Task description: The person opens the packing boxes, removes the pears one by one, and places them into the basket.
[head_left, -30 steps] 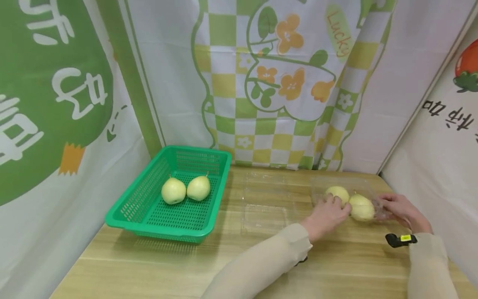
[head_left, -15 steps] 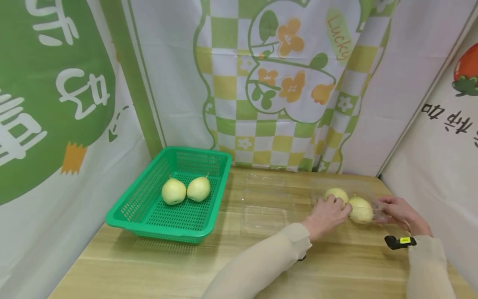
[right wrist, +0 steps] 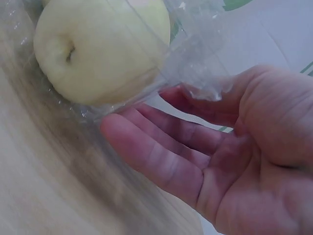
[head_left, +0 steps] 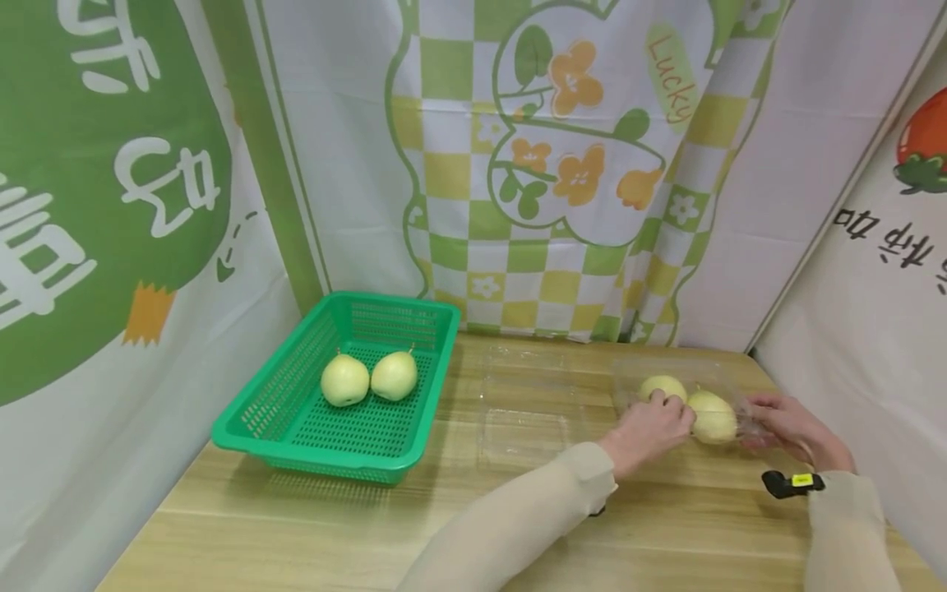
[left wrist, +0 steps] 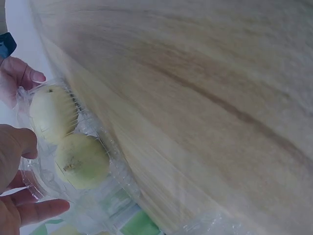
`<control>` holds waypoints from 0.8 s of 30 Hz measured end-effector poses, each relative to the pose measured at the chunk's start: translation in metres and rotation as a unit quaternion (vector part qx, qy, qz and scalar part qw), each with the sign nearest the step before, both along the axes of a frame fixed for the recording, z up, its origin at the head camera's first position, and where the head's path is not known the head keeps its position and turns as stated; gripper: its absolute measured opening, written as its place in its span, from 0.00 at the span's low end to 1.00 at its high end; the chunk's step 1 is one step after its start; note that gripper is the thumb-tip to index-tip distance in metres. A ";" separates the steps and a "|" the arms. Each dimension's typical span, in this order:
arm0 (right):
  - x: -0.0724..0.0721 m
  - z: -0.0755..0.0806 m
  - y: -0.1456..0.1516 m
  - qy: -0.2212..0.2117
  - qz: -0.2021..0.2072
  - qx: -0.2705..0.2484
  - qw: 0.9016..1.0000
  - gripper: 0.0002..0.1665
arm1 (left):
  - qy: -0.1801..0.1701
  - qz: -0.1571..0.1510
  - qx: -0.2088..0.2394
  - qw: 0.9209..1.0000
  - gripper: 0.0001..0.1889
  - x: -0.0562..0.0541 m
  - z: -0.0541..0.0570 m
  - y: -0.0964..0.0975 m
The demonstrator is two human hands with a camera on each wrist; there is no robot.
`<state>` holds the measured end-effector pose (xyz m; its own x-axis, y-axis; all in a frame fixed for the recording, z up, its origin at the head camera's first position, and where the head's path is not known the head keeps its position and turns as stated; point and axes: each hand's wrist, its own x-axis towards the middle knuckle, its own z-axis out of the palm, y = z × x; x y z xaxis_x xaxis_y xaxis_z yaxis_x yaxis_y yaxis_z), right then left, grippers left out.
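Note:
At the right of the table, a clear plastic clamshell box (head_left: 617, 374) holds two pale yellow-green pears; the right pear (head_left: 713, 417) shows through the plastic. My left hand (head_left: 653, 433) grips the box's front-left part, its fingers by the left pear (head_left: 663, 386). In the left wrist view, the thumb (left wrist: 24, 142) and fingers spread around the plastic. My right hand (head_left: 799, 427) holds the box's right end. The right wrist view has its fingers (right wrist: 156, 156) under the box edge, close below a pear (right wrist: 98, 54), with the thumb partly behind clear plastic.
A green slotted basket (head_left: 244, 427) with two more pears (head_left: 344, 381) stands at the left. Another clear plastic box (head_left: 525, 427) lies open mid-table, hard to see against the wood. Printed curtains (head_left: 547, 164) close off the back and sides.
The box and its pears have shifted slightly left and toward me, both hands staying on it. The basket and the other box stay put; the head view has tilted a little.

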<state>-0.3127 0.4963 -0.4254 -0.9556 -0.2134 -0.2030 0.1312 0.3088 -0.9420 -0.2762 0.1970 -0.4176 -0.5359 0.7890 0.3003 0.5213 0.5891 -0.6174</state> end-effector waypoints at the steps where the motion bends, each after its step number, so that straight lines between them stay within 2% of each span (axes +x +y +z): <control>1: 0.000 -0.001 0.001 0.000 0.007 -0.006 1.000 0.14 | 0.002 0.000 0.002 1.000 0.16 0.000 0.000 -0.001; 8: 0.003 -0.001 0.005 -0.009 0.069 -0.070 0.995 0.19 | 0.007 -0.014 0.035 0.999 0.15 0.000 -0.001 -0.001; 15: 0.005 0.001 0.019 -0.039 0.124 -0.106 0.986 0.26 | 0.008 -0.027 0.031 0.999 0.15 0.005 0.000 0.001; 24: 0.004 0.002 0.020 -0.045 0.152 -0.132 0.978 0.27 | -0.021 -0.028 0.034 0.999 0.15 0.007 0.006 0.001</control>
<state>-0.3085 0.5166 -0.4233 -0.8205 -0.5416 -0.1828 0.1567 0.0944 -0.9831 -0.2695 0.1980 -0.4121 -0.5040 0.7971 0.3326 0.5795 0.5976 -0.5541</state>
